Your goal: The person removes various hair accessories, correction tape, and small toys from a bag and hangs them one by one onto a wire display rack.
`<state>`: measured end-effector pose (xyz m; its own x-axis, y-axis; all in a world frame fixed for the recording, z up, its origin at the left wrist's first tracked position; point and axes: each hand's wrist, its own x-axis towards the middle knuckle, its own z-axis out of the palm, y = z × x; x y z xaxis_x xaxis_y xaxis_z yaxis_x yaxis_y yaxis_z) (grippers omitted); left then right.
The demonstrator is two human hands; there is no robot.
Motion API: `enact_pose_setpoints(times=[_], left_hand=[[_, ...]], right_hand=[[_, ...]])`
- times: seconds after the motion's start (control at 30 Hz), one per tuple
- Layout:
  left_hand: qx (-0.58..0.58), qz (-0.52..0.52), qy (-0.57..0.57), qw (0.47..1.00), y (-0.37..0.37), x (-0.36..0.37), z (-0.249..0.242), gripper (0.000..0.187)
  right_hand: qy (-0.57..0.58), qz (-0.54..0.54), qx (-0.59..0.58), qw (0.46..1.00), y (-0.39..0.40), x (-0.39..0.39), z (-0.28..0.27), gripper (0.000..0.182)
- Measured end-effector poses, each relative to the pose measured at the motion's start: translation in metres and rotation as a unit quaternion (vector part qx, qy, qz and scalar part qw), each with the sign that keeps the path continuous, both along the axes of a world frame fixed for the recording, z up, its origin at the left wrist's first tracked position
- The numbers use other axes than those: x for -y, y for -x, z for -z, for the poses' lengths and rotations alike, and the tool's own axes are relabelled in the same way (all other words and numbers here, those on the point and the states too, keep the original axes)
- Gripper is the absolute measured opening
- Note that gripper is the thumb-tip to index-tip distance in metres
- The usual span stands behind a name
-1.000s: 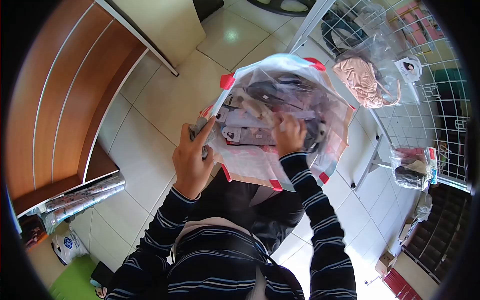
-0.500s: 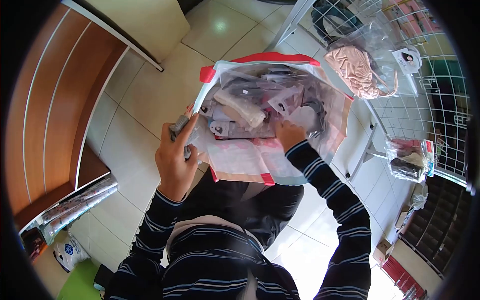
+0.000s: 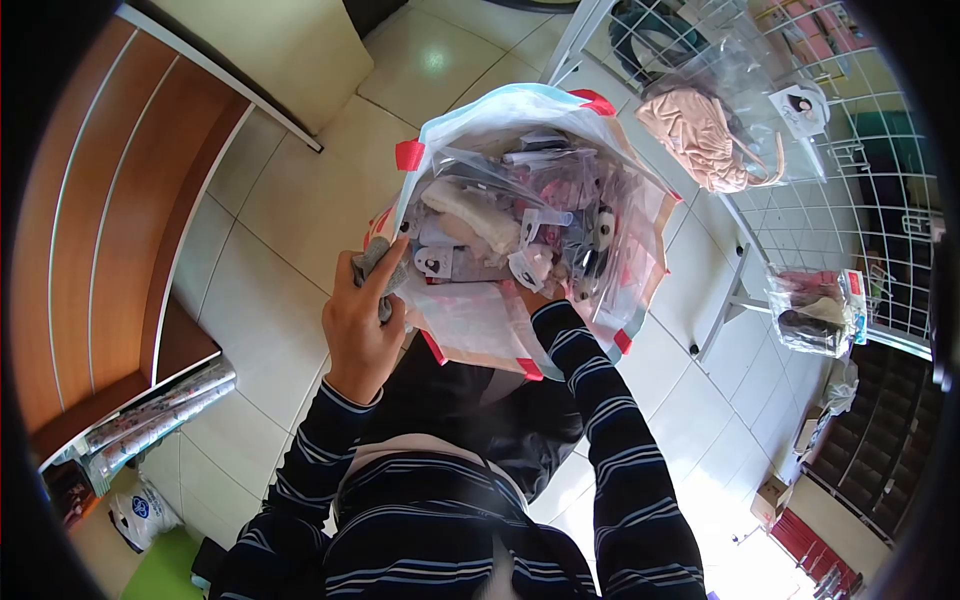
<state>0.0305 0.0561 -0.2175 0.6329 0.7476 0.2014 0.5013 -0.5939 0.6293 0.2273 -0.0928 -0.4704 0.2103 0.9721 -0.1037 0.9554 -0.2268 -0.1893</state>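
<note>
A large open bag [image 3: 470, 318] with a white lining and red corner tabs is in front of my lap. Plastic-wrapped packets [image 3: 570, 185] fill it, among them a cream fabric item [image 3: 465, 220] and white cards with printed pictures [image 3: 433, 262]. My left hand [image 3: 362, 335] is closed around a bunched grey cloth [image 3: 385, 270] at the bag's left side. Inside the near part of the bag, my right hand [image 3: 537, 298] reaches down among the packets beside a small pale pink packet [image 3: 532, 265]. Its fingers are hidden.
To the right stands a white wire rack [image 3: 870, 190] hung with a packaged peach fabric item [image 3: 690, 135] and another clear packet [image 3: 815, 315]. A wooden desk [image 3: 110, 200] curves along the left, with wrapped rolls [image 3: 160, 405] below. A white plastic bag [image 3: 145, 510] lies lower left.
My right hand has moved left and toward me, deeper among the packets. Packets at the bag's right have shifted, and the bag's far rim has changed shape. The left hand keeps the grey cloth.
</note>
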Motion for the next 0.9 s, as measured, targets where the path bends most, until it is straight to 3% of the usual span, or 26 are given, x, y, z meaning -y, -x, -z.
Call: enact_pose_setpoints(times=[0.1,0.2,0.23,0.27,0.33,0.4,0.43,0.47,0.5,0.57,0.6,0.63,0.7,0.77,0.83,0.87,0.9], left_hand=[[0.011,-0.005,0.017,1.000,0.000,-0.002,0.000,0.047],[0.058,-0.009,0.033,0.998,0.003,-0.009,-0.005,0.040],[0.086,-0.013,0.039,0.995,0.004,-0.011,-0.007,0.037],[0.098,-0.009,0.012,0.995,0.002,-0.013,-0.015,0.033],[0.132,0.003,0.003,0.991,-0.005,-0.008,-0.040,0.033],[0.170,0.050,-0.008,0.984,-0.014,0.005,-0.062,0.035],[0.183,0.123,-0.054,0.974,-0.023,0.015,-0.065,0.034],[0.195,0.193,-0.102,0.956,-0.034,0.028,-0.064,0.035],[0.234,0.280,-0.062,0.929,-0.045,0.043,-0.048,0.035],[0.101,0.326,-0.096,0.935,-0.064,0.075,-0.041,0.041],[0.096,0.305,-0.143,0.937,-0.072,0.078,-0.041,0.047],[0.100,0.311,-0.154,0.933,-0.078,0.074,-0.042,0.047],[0.210,0.231,-0.091,0.946,-0.095,0.062,-0.049,0.052],[0.169,0.186,-0.092,0.964,-0.095,0.051,-0.058,0.054],[0.183,0.129,-0.127,0.966,-0.097,0.033,-0.041,0.043],[0.168,0.104,-0.008,0.980,-0.093,0.027,-0.044,0.029],[0.245,0.117,0.051,0.961,-0.092,0.021,-0.040,0.021]], right_hand=[[-0.062,0.013,-0.067,0.996,0.000,0.008,-0.016,0.019],[-0.103,0.093,-0.199,0.970,-0.002,0.024,-0.064,0.018],[-0.122,0.149,-0.292,0.937,-0.002,0.028,-0.081,0.019],[-0.125,0.151,-0.287,0.938,-0.001,0.033,-0.091,0.019],[-0.184,0.245,-0.561,0.769,0.002,0.044,-0.112,0.027],[-0.224,0.352,-0.748,0.516,0.027,0.037,-0.184,0.030],[-0.233,0.349,-0.746,0.517,0.039,0.033,-0.206,0.030],[-0.274,0.329,-0.768,0.477,0.050,0.028,-0.224,0.033],[-0.313,0.305,-0.787,0.434,0.062,0.024,-0.233,0.036],[-0.468,0.220,-0.739,0.433,0.081,0.020,-0.224,0.038],[-0.478,0.241,-0.608,0.586,0.085,0.017,-0.222,0.037],[-0.455,0.208,-0.576,0.646,0.079,0.026,-0.209,0.037],[-0.403,0.311,-0.592,0.625,0.081,0.023,-0.246,0.023],[-0.449,0.288,-0.581,0.615,0.085,0.023,-0.255,0.021],[-0.424,0.336,-0.603,0.587,0.081,0.032,-0.244,0.024],[-0.485,0.236,-0.371,0.756,0.073,0.044,-0.232,0.025],[-0.523,0.117,-0.082,0.840,0.056,0.044,-0.225,0.026]])
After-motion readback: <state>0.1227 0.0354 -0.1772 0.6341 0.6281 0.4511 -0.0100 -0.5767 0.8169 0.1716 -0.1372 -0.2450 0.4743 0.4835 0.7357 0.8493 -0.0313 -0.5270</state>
